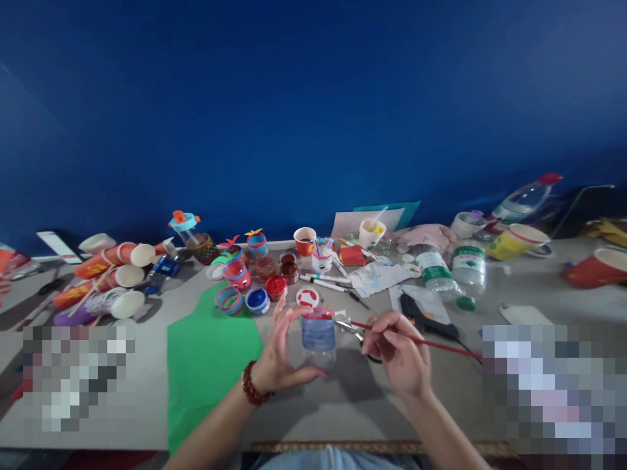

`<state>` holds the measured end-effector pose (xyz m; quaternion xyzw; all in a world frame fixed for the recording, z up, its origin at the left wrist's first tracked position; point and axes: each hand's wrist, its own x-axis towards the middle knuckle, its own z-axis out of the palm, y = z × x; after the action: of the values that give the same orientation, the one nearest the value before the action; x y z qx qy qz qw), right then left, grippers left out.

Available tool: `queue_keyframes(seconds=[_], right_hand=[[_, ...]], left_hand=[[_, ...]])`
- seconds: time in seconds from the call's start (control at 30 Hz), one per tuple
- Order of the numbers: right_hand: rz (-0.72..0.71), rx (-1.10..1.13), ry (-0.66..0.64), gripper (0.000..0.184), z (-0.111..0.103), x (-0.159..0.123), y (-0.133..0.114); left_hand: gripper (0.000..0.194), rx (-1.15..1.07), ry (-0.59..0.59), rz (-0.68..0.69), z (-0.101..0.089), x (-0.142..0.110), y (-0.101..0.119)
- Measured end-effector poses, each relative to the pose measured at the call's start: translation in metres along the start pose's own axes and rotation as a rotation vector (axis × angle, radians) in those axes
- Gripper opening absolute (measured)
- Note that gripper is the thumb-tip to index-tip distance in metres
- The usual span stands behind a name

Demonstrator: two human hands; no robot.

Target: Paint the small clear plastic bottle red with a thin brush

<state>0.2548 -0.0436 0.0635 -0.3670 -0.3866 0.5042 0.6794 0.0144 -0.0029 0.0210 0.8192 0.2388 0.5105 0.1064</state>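
Observation:
My left hand (283, 356) holds a cut-off clear plastic bottle bottom (319, 339) between thumb and fingers. Blue paint covers its upper wall and red paint rings its rim; the base is bare. In my right hand (399, 352) is a thin red paintbrush (435, 344), its tip at the red rim. Scissors (353, 328) lie on the table behind, partly hidden by my right hand. Beyond the bottle bottom stand an open jar of red paint (277, 287), a jar of blue paint (257, 300) and a red-smeared white lid (307, 297).
Green paper (210, 365) lies at left, with painted bottle pieces (236, 274) behind it. Taped paper cups (105, 277) are farther left. A black glue gun (418, 313), plastic bottles (469, 271) and a red cup (600, 269) occupy the right. A blue wall (313, 117) closes the back.

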Motion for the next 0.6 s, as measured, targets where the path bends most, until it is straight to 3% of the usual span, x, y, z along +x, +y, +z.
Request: queue_keyframes(seconds=[0.17, 0.43, 0.6], right_hand=[[-0.023, 0.033, 0.057, 0.01, -0.011, 0.001, -0.002], [0.017, 0.023, -0.008, 0.009, 0.0, 0.001, 0.003], [-0.034, 0.069, 0.111, 0.011, -0.019, 0.009, 0.005]], left_hand=[[0.119, -0.043, -0.012, -0.006, 0.0, -0.001, 0.001], [0.121, -0.061, -0.01, -0.003, -0.002, 0.001, 0.001], [0.122, -0.125, -0.002, -0.015, -0.003, 0.0, 0.001]])
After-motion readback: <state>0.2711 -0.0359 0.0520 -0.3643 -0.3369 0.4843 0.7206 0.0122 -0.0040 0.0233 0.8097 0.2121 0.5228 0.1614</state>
